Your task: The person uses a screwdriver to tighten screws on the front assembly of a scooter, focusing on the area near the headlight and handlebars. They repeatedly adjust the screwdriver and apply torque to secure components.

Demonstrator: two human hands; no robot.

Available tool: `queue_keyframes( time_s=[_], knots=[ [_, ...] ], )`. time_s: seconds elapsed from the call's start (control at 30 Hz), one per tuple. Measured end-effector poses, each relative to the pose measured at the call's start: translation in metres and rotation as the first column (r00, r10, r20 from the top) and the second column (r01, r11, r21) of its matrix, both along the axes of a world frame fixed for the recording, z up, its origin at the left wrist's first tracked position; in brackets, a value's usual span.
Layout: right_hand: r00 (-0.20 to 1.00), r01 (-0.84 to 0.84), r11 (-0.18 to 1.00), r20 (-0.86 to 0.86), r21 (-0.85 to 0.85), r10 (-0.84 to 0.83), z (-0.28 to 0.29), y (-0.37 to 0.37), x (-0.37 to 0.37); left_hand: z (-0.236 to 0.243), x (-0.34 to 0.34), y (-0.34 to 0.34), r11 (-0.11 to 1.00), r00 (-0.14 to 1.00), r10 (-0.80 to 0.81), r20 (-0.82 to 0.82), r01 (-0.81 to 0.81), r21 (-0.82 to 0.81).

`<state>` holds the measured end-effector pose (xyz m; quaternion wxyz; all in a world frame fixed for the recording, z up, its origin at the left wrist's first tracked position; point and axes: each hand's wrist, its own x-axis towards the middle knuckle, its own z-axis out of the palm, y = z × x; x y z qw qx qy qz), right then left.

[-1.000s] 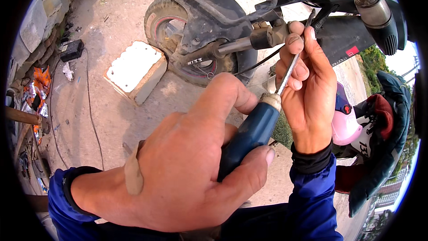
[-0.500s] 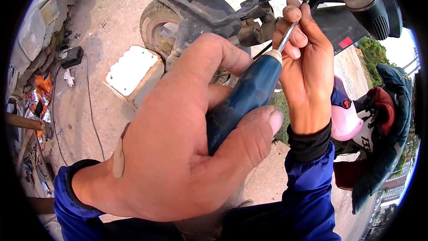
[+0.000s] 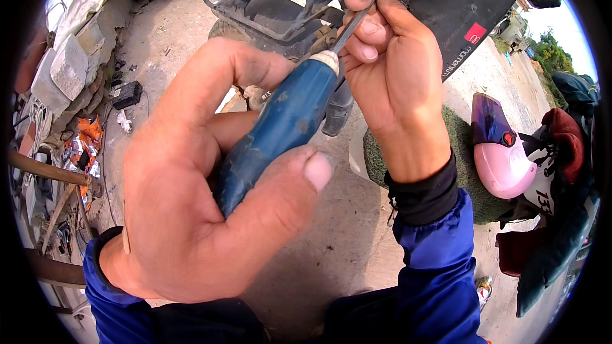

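My left hand is wrapped round the blue handle of a screwdriver, which slants up to the right. My right hand, palm up, has its fingers pinched on the thin metal shaft near its far end; the tip is too small to make out. Just beyond the fingers are the dark tube frame of a two-wheeler and a black panel with a red patch. The rear wheel is mostly hidden behind the hands and handle.
A pink helmet lies on the right by dark padded fabric and a green mat. At left are concrete blocks, a black plastic box, cables, orange wrappers and a wooden pole.
Both hands and the screwdriver have moved up and to the left in the view, and the camera's view has shifted. The grip on handle and shaft stays.
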<state>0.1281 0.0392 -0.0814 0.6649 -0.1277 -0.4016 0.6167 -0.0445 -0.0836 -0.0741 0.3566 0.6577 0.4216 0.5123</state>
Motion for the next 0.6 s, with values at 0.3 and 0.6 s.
queue_keyframes(
  time_s=[0.3, 0.6],
  knots=[
    [0.997, -0.055, 0.997, -0.046, 0.047, 0.057, -0.008, 0.010, 0.001, 0.013, -0.005, 0.007, 0.959, 0.950, -0.085, 0.301, 0.160, -0.235],
    [0.993, -0.096, 0.995, -0.067, 0.023, 0.097, 0.000, 0.009, -0.002, 0.025, -0.003, 0.006, 0.964, 0.943, -0.039, 0.331, 0.122, -0.234]
  ],
)
